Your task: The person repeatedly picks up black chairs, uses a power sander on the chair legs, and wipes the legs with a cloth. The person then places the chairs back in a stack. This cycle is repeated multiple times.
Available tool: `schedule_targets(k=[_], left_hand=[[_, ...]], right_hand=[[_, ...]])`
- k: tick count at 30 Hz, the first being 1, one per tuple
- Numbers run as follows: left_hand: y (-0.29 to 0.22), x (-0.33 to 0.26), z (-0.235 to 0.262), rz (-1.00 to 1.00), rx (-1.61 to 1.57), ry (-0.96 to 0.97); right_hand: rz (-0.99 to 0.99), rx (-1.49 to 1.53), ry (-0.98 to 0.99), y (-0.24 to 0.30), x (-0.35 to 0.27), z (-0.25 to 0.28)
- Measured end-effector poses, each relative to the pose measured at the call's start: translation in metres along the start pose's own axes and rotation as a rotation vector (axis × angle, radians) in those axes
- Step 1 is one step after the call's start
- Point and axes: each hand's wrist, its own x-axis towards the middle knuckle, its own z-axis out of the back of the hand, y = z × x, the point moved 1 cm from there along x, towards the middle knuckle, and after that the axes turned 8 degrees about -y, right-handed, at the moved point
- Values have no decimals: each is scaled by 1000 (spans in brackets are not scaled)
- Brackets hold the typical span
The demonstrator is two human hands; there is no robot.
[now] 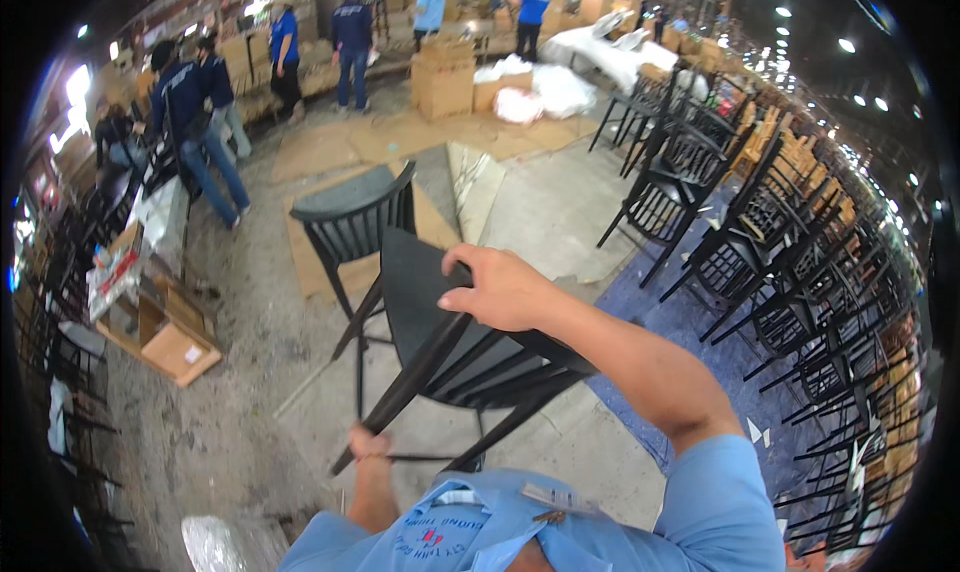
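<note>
I hold a black slat-back chair [425, 302] tilted in the air in front of me. My right hand [500, 287] grips the edge of its seat from above. My left hand [368, 444] is closed around the lower end of a chair leg near my chest. A second black chair [352, 215] stands upright on the floor just beyond the held one, on flattened cardboard [310, 262].
Rows of black chairs [790, 262] fill the right side on a blue mat. An open cardboard box [165, 337] lies at left. Several people in blue shirts [195, 122] stand at the back among stacked cartons [443, 77] and white plastic wrapping [545, 87].
</note>
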Motion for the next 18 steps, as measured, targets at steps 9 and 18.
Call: schedule_targets(k=[9,18], left_hand=[[-180,-5,-125,816,-1302,875],[-231,18,-230,681,-1536,1189]], right_hand=[[124,-352,254,-84,37,-120],[88,-417,202,-218,45,-135]])
